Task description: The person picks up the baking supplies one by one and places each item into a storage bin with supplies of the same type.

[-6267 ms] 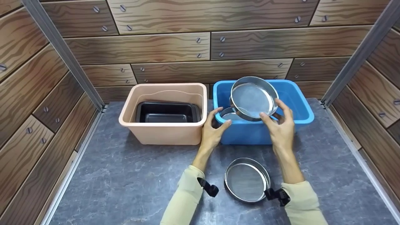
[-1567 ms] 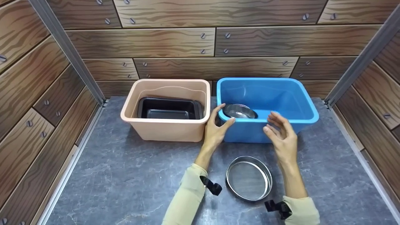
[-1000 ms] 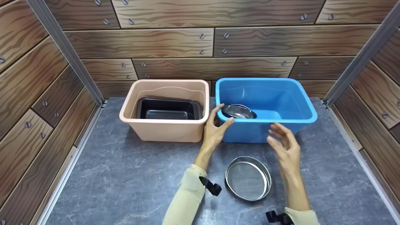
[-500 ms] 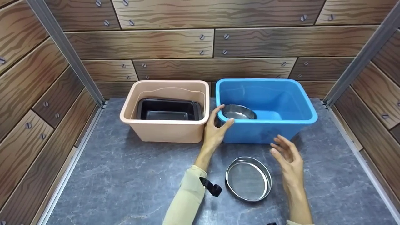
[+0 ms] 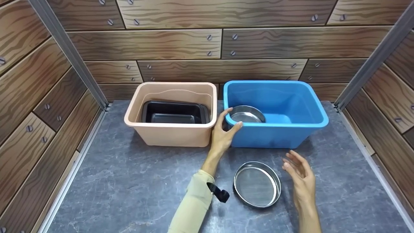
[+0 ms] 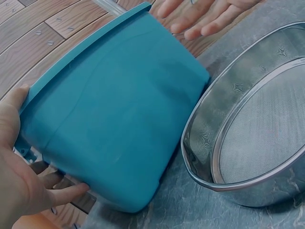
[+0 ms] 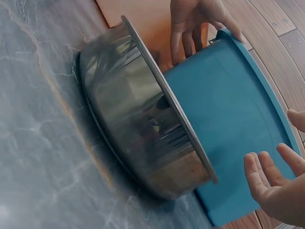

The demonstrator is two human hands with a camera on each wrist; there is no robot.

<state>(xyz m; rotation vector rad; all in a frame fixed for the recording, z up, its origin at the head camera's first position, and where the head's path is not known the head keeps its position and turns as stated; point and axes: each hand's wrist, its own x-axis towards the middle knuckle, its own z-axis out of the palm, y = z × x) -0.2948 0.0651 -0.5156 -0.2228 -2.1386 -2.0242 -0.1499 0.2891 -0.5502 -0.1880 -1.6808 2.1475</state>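
My left hand grips the near left corner of the blue bin, its thumb on the rim and its fingers down the side, as the left wrist view shows too. Inside that bin, at the left end, sits a round metal sieve; whether another lies under it I cannot tell. On the table in front of the bin stands a second round metal sieve, mesh visible, its wall close in the right wrist view. To its right hovers my right hand, fingers loosely bent, holding nothing and apart from the rim.
Left of the blue bin stands a peach bin with dark rectangular baking pans inside. Wood-patterned panels close off the back and both sides. The grey marbled table extends in front of the bins.
My right hand earlier held a sieve over the blue bin; it let go and drew back beside the table sieve. The sieve in the bin shifted slightly. My left hand stayed at the corner.
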